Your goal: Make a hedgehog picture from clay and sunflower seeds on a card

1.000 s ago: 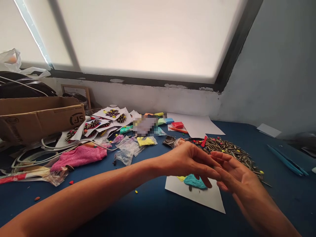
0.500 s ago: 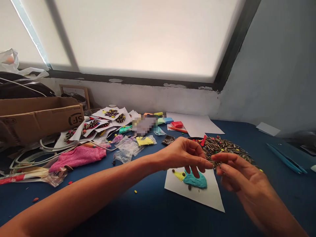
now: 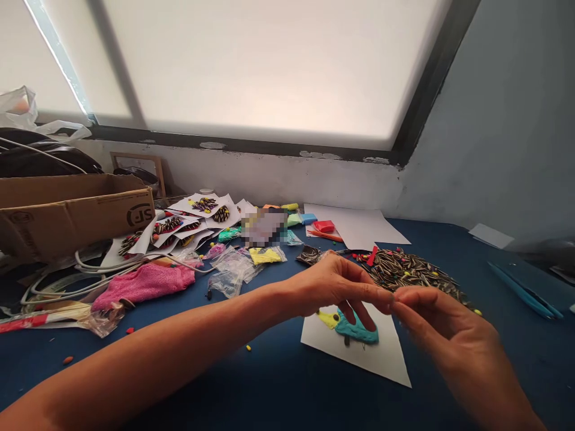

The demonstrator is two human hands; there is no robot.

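Note:
My left hand [image 3: 344, 281] and my right hand [image 3: 453, 329] meet fingertip to fingertip above a sheet of white paper [image 3: 377, 362]. Both are pinched closed; whatever lies between the tips is too small or hidden to make out. On the paper, partly behind my left fingers, is a flat animal shape with a teal clay body [image 3: 366, 337] and a yellow clay head [image 3: 326, 320]. A dark spot marks the head, and a short dark piece sits below the body. Just beyond my hands lies a heap of striped sunflower seeds [image 3: 415, 269] with small coloured bits among them.
Decorated paper sheets [image 3: 211, 222] pile up at the back left beside a cardboard box [image 3: 76, 212]. A pink cloth [image 3: 146, 284], white cable and clay packets [image 3: 266, 255] lie nearer. Blue tweezers [image 3: 525, 291] rest at the right on the blue table [image 3: 202, 383].
My right hand has moved slightly up and left, and its fingertips now touch those of my left hand. The view has shifted a little; the clay shape stays in place.

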